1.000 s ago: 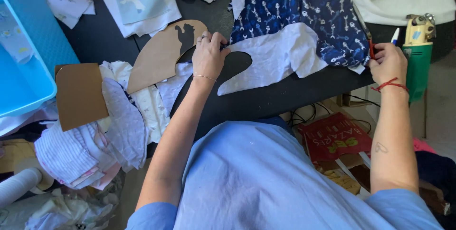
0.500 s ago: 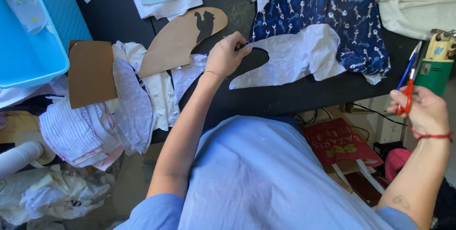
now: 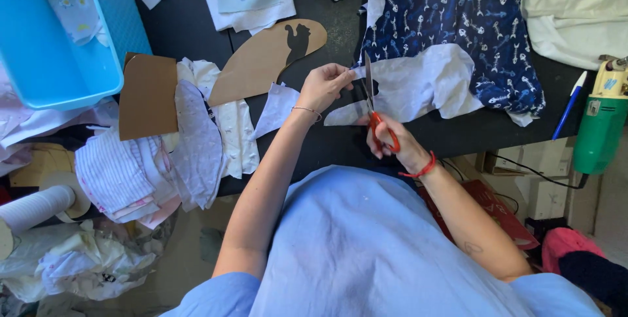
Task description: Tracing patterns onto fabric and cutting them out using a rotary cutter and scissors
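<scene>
My right hand (image 3: 392,141) grips red-handled scissors (image 3: 373,104), blades pointing away from me at the edge of a pale lilac fabric piece (image 3: 425,85). My left hand (image 3: 324,87) pinches that same fabric's left edge beside the blades. The lilac piece lies partly on a navy cloth with white fishbone print (image 3: 458,22), on the black table (image 3: 190,29). A curved brown cardboard template (image 3: 261,58) lies just left of my left hand.
A blue plastic bin (image 3: 52,49) stands at the far left. A rectangular cardboard piece (image 3: 149,94) rests on a pile of white and striped fabric cuts (image 3: 163,153). A blue pen (image 3: 569,104) and a green electric cutter (image 3: 602,121) sit at the right edge.
My right hand has come from the table's right edge with the scissors to the lilac fabric. My left hand has shifted its hold on the fabric's edge.
</scene>
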